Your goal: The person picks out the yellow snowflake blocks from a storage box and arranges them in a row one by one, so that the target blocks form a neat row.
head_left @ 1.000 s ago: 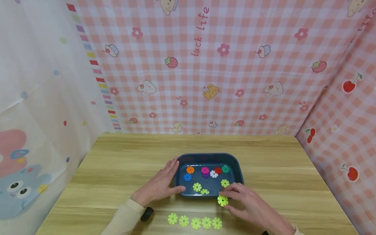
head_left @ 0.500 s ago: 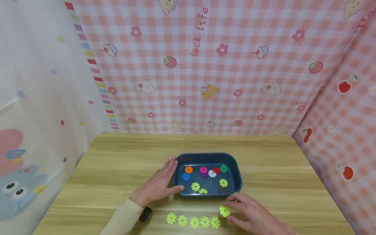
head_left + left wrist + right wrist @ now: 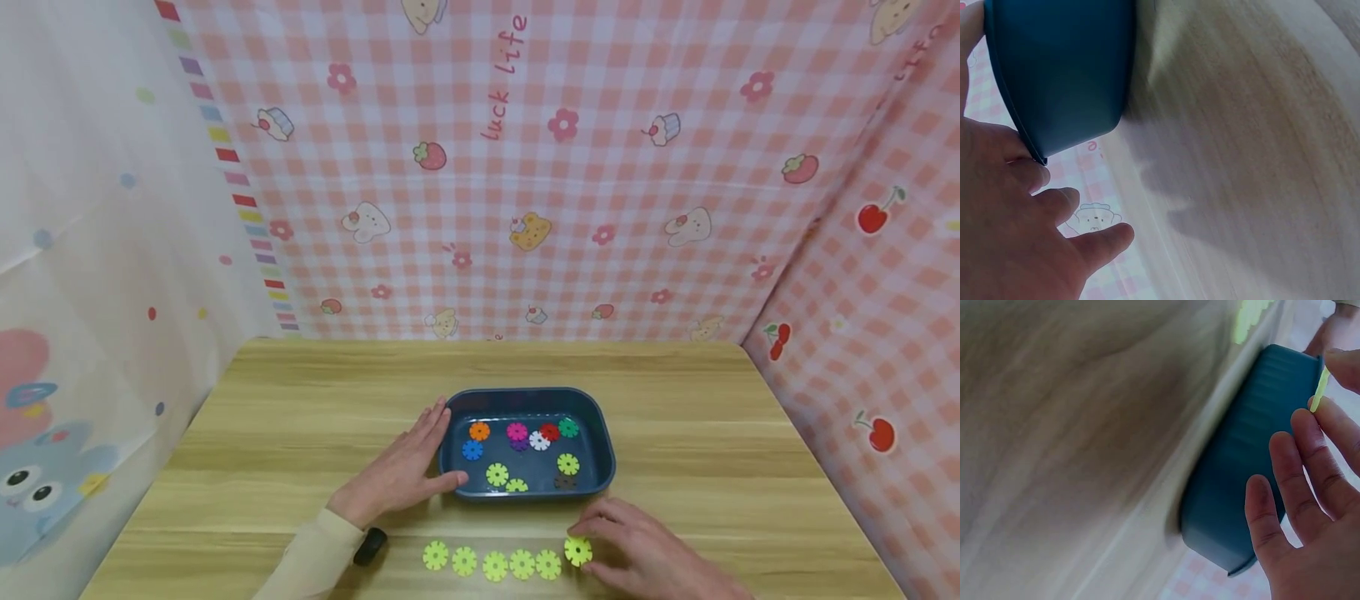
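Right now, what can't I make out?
Head view: purple disc, partly hidden by pink disc.
Head view: lowest yellow disc in box, partly hidden by its front rim.
Left wrist view: contents, hidden by box wall.
Right wrist view: yellow row, cut off by top edge.

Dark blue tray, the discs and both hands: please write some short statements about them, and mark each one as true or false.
1. The right hand pinches a yellow-green disc. True.
2. The left hand is reaching for the orange disc. False: it rests against the left end of the tray, and the orange disc lies inside, apart from it.
3. Five yellow-green discs lie in a row on the table, on the person's side of the tray. True.
4. The tray is turned upside down. False: it stands with its open side up.
5. Inside the tray, the white disc lies next to the red disc. True.
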